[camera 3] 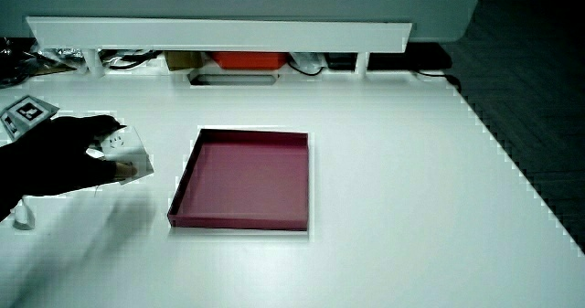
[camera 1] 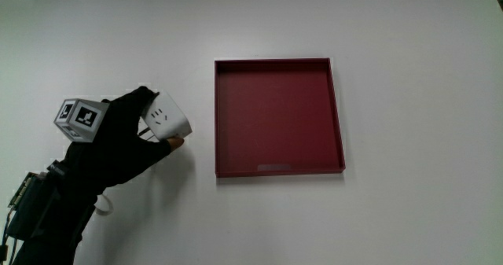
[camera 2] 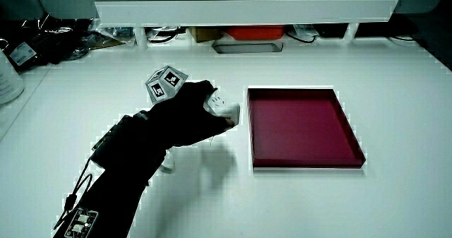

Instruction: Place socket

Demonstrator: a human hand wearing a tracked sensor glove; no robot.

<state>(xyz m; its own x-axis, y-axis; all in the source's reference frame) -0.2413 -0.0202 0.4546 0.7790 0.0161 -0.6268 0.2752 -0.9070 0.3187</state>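
Main view, and the black-gloved hand (camera 1: 118,143) is sitting just beside the shallow dark-red square tray (camera 1: 339,115), which is filling the middle of the frame on the white table (camera 1: 409,218). The fingers are wrapping around a small white plastic wall socket (camera 1: 169,117), its face with the plug slots pointing up toward the camera. So the grip is closed on the socket, fingers curling over one edge and the thumb pressing in from the edge nearer the person. The socket is lying between the hand and the tray, close to the tray's wall but not touching it, and outside the tray. The small patterned cube (camera 1: 81,115) is riding on the back of the glove, and the forearm is trailing off toward the person's edge of the table.

In both side views the hand (camera 2: 185,114) (camera 3: 55,157) is showing the same clasp on the socket (camera 2: 223,108) (camera 3: 123,148), just beside the tray (camera 2: 307,164) (camera 3: 238,220). In a side view a soft shadow (camera 2: 222,157) is falling on the table under the socket, so it is looking raised off the surface. The cube (camera 2: 164,82) (camera 3: 27,111) is catching the light in both. The low white partition (camera 2: 247,12) (camera 3: 219,32) is running along the table's edge farthest from the person.
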